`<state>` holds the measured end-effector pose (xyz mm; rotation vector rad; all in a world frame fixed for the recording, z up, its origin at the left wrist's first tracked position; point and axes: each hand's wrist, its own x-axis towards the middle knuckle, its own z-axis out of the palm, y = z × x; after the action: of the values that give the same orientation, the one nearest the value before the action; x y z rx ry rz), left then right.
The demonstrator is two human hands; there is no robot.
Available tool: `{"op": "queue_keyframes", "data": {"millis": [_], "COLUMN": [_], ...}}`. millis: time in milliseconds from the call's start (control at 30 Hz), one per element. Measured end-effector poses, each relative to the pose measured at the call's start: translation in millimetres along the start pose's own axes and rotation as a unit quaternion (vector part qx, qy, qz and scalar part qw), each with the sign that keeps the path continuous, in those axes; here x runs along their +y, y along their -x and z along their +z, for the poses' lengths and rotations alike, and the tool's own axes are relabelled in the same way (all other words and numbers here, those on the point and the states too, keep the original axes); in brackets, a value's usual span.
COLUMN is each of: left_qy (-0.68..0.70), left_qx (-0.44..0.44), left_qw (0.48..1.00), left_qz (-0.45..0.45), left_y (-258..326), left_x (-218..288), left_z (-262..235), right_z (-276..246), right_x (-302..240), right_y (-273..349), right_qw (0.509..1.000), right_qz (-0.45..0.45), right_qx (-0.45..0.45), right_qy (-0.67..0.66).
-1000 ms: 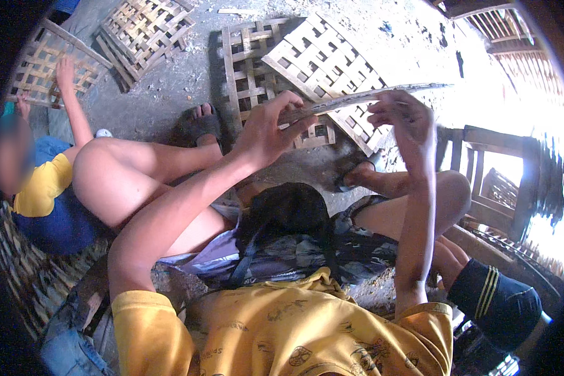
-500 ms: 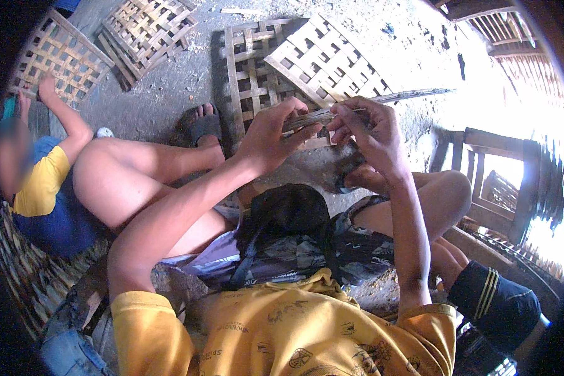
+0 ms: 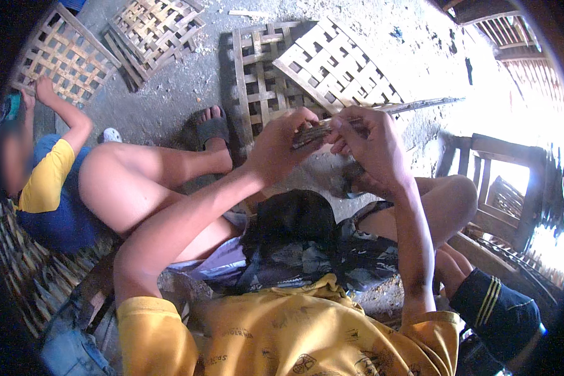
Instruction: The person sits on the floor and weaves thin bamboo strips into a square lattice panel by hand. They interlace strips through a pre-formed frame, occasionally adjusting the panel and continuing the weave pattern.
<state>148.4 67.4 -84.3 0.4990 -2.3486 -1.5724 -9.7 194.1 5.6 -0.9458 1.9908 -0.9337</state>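
A thin bundle of greyish-brown strips (image 3: 310, 136), which look like split bamboo or wood, is held up in front of my knees. My left hand (image 3: 281, 149) grips its left end between thumb and fingers. Close beside it, my right hand (image 3: 382, 145) pinches the strips with bent fingers. A long, narrow end (image 3: 426, 104) of the strips sticks out past my right hand toward the right. Beyond my hands, two woven lattice panels lie overlapped on the ground: a darker one (image 3: 239, 81) underneath and a pale one (image 3: 338, 62) on top.
At the left, another person in a yellow sleeve (image 3: 47, 178) touches a woven panel (image 3: 69, 59). One more panel (image 3: 153, 31) lies beside it. On the right stand a wooden frame (image 3: 504, 150) and a bent leg in dark striped shorts (image 3: 498, 304). A black bag-like thing (image 3: 297, 219) rests at my lap.
The whole view has shifted slightly. My left thumb has curled in closer along the strips, and both hands keep their hold. The other person's hand stays at the woven panel.
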Motion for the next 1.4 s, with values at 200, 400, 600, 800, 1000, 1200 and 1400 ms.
{"op": "queue_keyframes", "data": {"millis": [200,400,600,800,1000,1200,1400], "left_qy": [0.025,0.040,-0.005,0.011,-0.025,-0.019,0.034], "left_qx": [-0.026,-0.028,-0.051,0.037,0.002,-0.014,-0.054], "left_qw": [0.999,0.999,0.998,0.999,0.998,0.999,0.995], "left_qz": [-0.002,0.002,-0.040,0.006,-0.050,-0.025,-0.082], "left_y": [2.0,3.3,4.0,8.8,8.9,13.8,13.4], "left_x": [6.7,0.0,18.2,-0.2,13.0,9.5,15.5], "left_z": [3.6,11.0,4.8,2.1,-7.6,-2.2,-6.6], "right_z": [-5.6,-12.6,-19.7,-99.0,-71.4,-34.8,-18.9], "right_x": [-9.4,-5.7,-4.0,30.4,25.5,5.3,9.3], "right_y": [7.2,10.3,12.4,13.0,12.9,13.2,8.3], "right_qw": [0.998,0.991,0.986,0.986,0.992,0.997,0.997], "right_qz": [0.006,-0.001,0.016,0.066,-0.084,0.002,0.020], "right_qx": [0.024,0.059,0.049,0.145,0.061,-0.003,-0.037], "right_qy": [0.058,0.119,0.156,0.057,-0.068,-0.074,-0.058]}}
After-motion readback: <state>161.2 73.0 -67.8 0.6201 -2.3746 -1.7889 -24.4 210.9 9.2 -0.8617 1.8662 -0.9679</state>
